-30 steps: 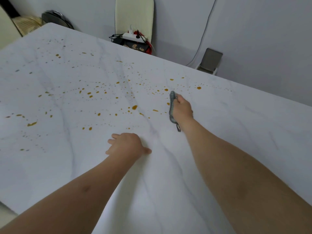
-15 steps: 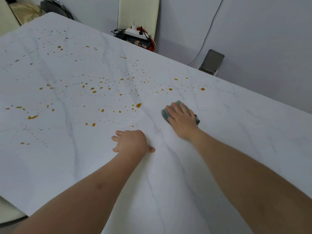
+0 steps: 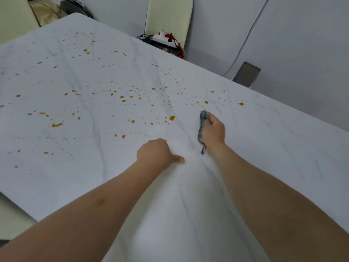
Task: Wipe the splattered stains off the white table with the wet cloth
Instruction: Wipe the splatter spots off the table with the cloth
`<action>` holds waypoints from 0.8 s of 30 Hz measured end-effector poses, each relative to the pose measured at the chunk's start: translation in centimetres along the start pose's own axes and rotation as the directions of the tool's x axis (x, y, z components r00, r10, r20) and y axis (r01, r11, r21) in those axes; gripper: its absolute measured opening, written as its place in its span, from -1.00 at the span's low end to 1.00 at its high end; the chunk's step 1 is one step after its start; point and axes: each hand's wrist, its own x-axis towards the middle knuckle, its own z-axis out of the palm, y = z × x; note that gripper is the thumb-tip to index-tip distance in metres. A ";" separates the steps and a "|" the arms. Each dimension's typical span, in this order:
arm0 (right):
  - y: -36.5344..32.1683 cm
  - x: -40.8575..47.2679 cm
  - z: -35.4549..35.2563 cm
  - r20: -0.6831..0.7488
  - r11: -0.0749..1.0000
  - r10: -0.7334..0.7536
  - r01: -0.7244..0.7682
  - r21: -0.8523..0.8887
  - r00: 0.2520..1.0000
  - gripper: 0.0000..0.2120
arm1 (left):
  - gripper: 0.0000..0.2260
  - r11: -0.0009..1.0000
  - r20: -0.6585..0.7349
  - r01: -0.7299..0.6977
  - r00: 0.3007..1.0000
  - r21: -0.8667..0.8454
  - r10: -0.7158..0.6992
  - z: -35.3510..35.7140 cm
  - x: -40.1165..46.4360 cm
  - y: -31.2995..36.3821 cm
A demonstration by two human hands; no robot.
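Since half a second ago the right hand (image 3: 214, 132) turned on edge, gripping the cloth (image 3: 202, 127) against its left side on the table (image 3: 283, 148). Left hand (image 3: 154, 153) looks loosely fisted, holding nothing. Stains (image 3: 171, 117) remain left.

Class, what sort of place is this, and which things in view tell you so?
Probably a room in a home, perhaps a dining area: a white marble-look table, a cream chair pushed up to it, and a power strip by the wall.

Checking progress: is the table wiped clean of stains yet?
No, many orange stains still dot the table left of the cloth in the right hand.
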 end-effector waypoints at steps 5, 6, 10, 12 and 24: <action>-2.2 -0.8 5.0 0.175 0.995 -0.010 0.028 -0.100 0.985 -0.59 | -0.50 0.996 -0.036 0.070 0.997 0.057 -0.068 -2.6 0.0 -4.7; -2.7 -0.9 5.8 0.208 0.998 -0.016 0.030 -0.063 0.978 -0.59 | -0.52 0.994 -0.037 0.080 0.996 0.080 -0.077 -2.6 0.2 -5.8; -4.5 -2.6 9.4 0.331 0.999 -0.028 0.020 0.026 0.943 -0.60 | -0.46 0.987 0.002 0.096 0.995 0.128 -0.097 -1.6 0.6 -7.9; -4.9 -3.8 11.2 0.454 0.981 -0.061 0.136 -0.135 0.889 -0.58 | -0.42 0.986 0.015 0.117 0.993 0.121 -0.119 -1.0 0.8 -7.8; 1.2 0.3 1.6 0.519 0.515 -0.186 0.532 -0.672 0.834 -0.54 | -0.50 0.984 -0.006 0.131 0.991 0.120 -0.132 -0.7 1.8 -8.1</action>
